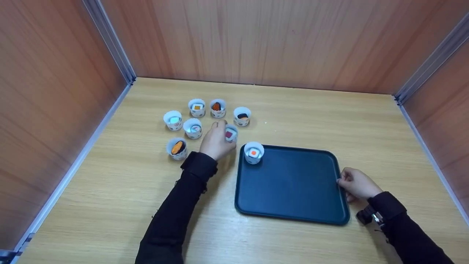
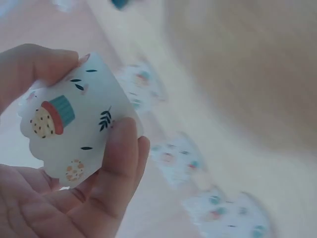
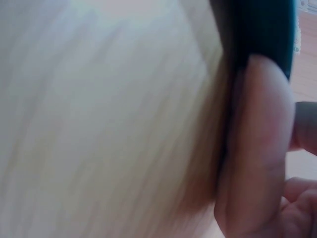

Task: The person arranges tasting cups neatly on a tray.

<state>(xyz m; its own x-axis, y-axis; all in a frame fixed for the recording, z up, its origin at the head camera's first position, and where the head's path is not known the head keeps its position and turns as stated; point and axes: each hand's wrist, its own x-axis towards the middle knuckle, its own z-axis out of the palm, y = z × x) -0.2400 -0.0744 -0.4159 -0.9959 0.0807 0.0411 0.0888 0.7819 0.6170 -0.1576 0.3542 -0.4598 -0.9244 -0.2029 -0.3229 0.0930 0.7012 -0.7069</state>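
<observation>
The left hand point(image 1: 218, 141) grips a small paper cup point(image 1: 231, 134) between thumb and fingers; whether the cup's base touches the surface point(image 1: 91, 198) is hard to tell. Inside the cup is a white piece with a dark red square, and the wrist view shows a cupcake, leaves and a cookie printed on its side. The right hand point(image 1: 358, 183), well to the right of the left one, holds the right edge of a dark teal tray point(image 1: 293, 187), its fingers clamped on the rim.

Just right of the left hand and a little nearer the person, a cup point(image 1: 254, 152) with a white and orange piece stands upright in the tray's far left corner. Beyond the left hand are a cup point(image 1: 242, 116) with a black and orange piece, off to the right, and a cup point(image 1: 218, 108) with a reddish-orange one, almost straight ahead. Beyond and to the left stands a cup point(image 1: 196, 108) with a white and yellow-orange piece. Left of the hand are a cup point(image 1: 192, 128) with a pale piece, just beside it, and a cup point(image 1: 173, 120) with a light green one, farther out. Left of the left wrist, near the dark sleeve point(image 1: 172, 216), is a cup point(image 1: 178, 149) holding an orange and black piece.
</observation>
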